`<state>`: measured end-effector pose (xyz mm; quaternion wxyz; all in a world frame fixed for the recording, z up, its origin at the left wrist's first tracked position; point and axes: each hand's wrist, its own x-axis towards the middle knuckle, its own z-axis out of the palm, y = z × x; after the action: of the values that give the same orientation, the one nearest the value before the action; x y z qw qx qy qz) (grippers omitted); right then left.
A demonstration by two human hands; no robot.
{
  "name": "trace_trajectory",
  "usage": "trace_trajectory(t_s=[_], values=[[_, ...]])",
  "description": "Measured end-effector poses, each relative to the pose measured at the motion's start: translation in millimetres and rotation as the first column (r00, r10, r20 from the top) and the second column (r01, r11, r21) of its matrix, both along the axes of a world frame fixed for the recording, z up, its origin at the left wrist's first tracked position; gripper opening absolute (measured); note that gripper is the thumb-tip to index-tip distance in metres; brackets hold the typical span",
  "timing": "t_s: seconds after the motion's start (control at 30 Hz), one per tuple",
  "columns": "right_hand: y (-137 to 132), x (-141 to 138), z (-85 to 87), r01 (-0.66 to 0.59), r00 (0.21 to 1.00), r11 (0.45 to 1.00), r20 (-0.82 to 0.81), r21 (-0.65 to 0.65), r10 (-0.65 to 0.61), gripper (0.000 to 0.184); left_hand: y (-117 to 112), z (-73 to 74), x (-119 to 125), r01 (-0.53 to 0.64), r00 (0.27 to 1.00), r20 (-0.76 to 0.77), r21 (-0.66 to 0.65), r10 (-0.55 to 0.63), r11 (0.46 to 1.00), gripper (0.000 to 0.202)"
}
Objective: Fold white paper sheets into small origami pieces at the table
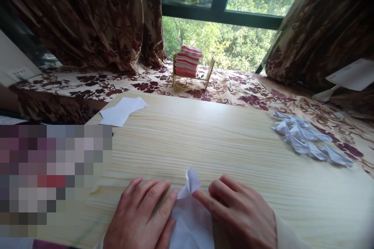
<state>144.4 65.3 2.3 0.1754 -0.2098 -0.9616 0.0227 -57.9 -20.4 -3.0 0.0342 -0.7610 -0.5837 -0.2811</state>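
Observation:
A partly folded white sheet of paper (191, 221) lies on the table near its front edge, its narrow far end creased and standing up a little. My left hand (143, 214) rests along the paper's left side with fingers stretched out flat, the index fingertip touching its edge. On the right side, my right hand (241, 210) has its fingers curled, and its index fingertip presses against the paper just below the raised tip. The right thumb is hidden under the hand. The near end of the paper runs out of view at the bottom.
Flat white paper pieces (122, 111) lie at the table's far left corner. Several folded paper shapes (306, 138) sit in rows at the right edge. Behind the wooden table (189, 136), a small rack (191, 78) holds folded striped cloths (188, 62) on the windowsill.

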Motion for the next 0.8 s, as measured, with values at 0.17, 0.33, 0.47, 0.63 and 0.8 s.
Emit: trace_trajectory(t_s=[0.17,0.33,0.47,0.63,0.8], values=[[2.6,-6.8,-2.9,-0.004,1.000,0.999,0.026,0.051,0.003,0.026,-1.2,0.8,2.6,-0.014,1.000,-0.004,-0.009,0.014,1.000,0.027],[4.2,-6.8,-2.5,-0.016,1.000,1.000,0.022,0.021,0.015,0.024,6.5,-0.7,-0.5,0.004,0.999,-0.042,0.017,-0.003,1.000,0.028],[4.5,-7.6,-3.7,-0.008,1.000,1.000,-0.013,-0.007,0.008,0.021,16.0,-5.8,-1.0,0.044,0.996,-0.087,0.115,-0.034,0.992,0.028],[3.4,-7.9,-5.2,0.000,1.000,1.000,-0.024,-0.025,0.000,0.020,20.2,-6.3,1.7,0.043,0.995,-0.093,0.111,-0.033,0.993,0.029],[2.4,-9.1,-5.1,0.004,0.999,1.000,-0.038,-0.029,-0.005,0.020,24.3,0.5,10.2,0.037,0.998,-0.048,0.020,-0.036,0.999,0.029]])
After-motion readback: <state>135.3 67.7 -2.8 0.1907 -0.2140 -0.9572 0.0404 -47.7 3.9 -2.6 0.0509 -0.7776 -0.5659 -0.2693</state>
